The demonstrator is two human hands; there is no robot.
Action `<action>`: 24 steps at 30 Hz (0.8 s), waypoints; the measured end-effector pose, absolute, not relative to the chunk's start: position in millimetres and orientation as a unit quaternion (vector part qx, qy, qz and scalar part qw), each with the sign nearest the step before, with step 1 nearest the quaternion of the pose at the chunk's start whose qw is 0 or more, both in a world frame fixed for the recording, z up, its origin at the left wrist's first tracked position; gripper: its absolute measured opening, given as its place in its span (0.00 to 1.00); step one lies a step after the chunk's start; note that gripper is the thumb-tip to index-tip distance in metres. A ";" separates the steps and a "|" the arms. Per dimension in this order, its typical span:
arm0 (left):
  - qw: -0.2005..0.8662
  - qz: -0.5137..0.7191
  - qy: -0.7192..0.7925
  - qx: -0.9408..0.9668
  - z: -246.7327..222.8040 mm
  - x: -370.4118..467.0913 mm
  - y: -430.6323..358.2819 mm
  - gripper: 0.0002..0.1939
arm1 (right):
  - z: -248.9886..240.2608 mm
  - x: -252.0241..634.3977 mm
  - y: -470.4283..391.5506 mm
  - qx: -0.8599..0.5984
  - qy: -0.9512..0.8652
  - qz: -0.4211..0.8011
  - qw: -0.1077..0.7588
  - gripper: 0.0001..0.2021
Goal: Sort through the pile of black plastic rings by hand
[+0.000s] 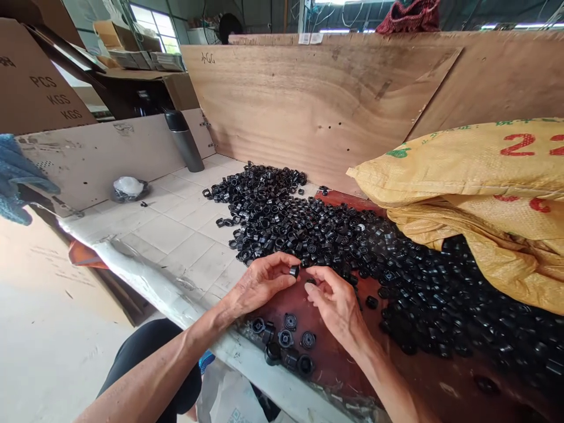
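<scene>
Pinching a small black plastic cap (294, 271) between thumb and forefinger, our left hand (259, 282) holds it just beside our right hand (335, 305), whose fingertips close on a second black piece (310, 282), barely visible. We judge this the mating step; 7 finished black caps (284, 346) sit below, the black loose heap (335, 235) above.

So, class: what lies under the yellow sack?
Black plastic parts spill from under the yellow sack onto the table. How many more parts it covers cannot be seen. The left hand pinches one part.
</scene>
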State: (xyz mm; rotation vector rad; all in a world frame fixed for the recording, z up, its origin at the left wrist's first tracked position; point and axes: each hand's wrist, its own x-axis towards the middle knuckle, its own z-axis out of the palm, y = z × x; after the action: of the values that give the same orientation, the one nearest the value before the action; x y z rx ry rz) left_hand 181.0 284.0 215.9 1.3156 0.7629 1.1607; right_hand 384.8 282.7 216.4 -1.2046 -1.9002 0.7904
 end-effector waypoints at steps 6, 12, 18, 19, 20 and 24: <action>0.680 0.499 0.244 0.479 220.6 178.6 281.9 0.14 | 233.8 375.6 275.9 -0.443 -0.595 0.501 0.446 0.11; 0.664 0.515 0.266 0.471 217.6 177.2 284.2 0.15 | 234.0 377.2 271.9 -0.427 -0.622 0.414 0.509 0.10; 0.681 0.493 0.257 0.476 217.1 181.5 281.9 0.15 | 224.8 381.7 271.5 -0.421 -0.696 0.301 0.497 0.09; 0.682 0.494 0.253 0.476 217.3 182.1 281.4 0.16 | 223.7 381.3 271.4 -0.411 -0.716 0.281 0.490 0.07; 0.681 0.497 0.252 0.476 217.6 182.6 280.9 0.16 | 223.1 380.7 271.0 -0.404 -0.728 0.268 0.484 0.07; 0.664 0.499 0.259 0.494 218.3 183.8 279.0 0.15 | 220.7 378.3 268.3 -0.425 -0.725 0.251 0.480 0.10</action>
State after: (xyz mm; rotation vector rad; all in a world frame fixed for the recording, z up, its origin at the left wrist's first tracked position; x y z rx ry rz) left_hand 183.8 279.0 218.3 1.1154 0.5845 1.1266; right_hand 378.3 268.3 220.7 -1.0363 -1.7688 0.6126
